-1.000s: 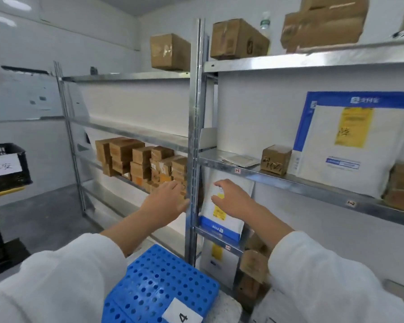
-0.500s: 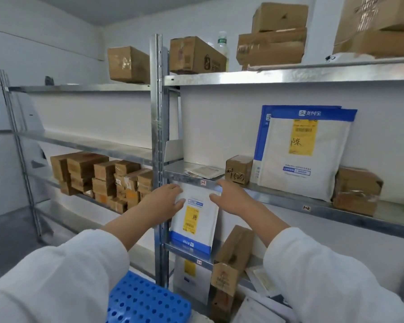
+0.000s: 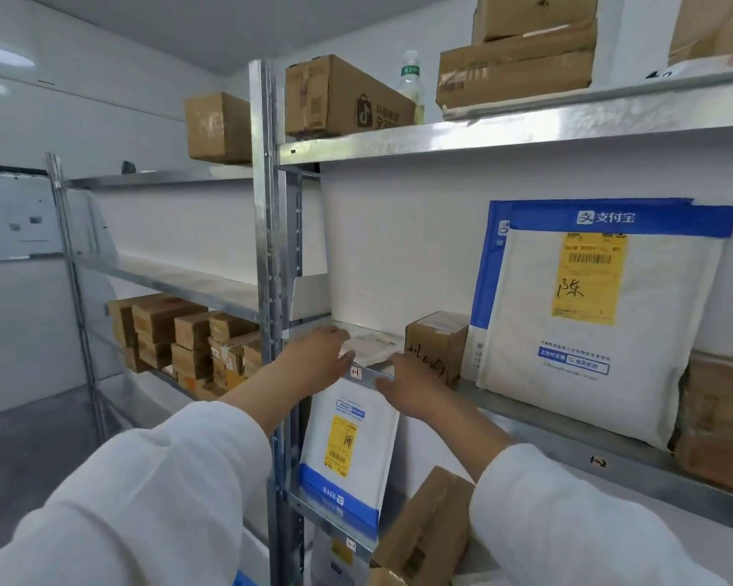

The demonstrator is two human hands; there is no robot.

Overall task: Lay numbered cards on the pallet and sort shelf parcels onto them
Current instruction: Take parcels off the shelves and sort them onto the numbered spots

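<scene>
Head: left hand [image 3: 319,360], right hand [image 3: 415,387] flank flat parcel [image 3: 373,348] (brown box [image 3: 436,344] beside).

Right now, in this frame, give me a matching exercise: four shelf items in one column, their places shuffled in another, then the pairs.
Items
1 plastic bottle
2 large mailer
3 stack of small cartons
4 small mailer

Places
A left-hand rack
B lower shelf, standing on end
C top shelf
D middle shelf, leaning back

Pairs: 1-C, 2-D, 3-A, 4-B.
</scene>
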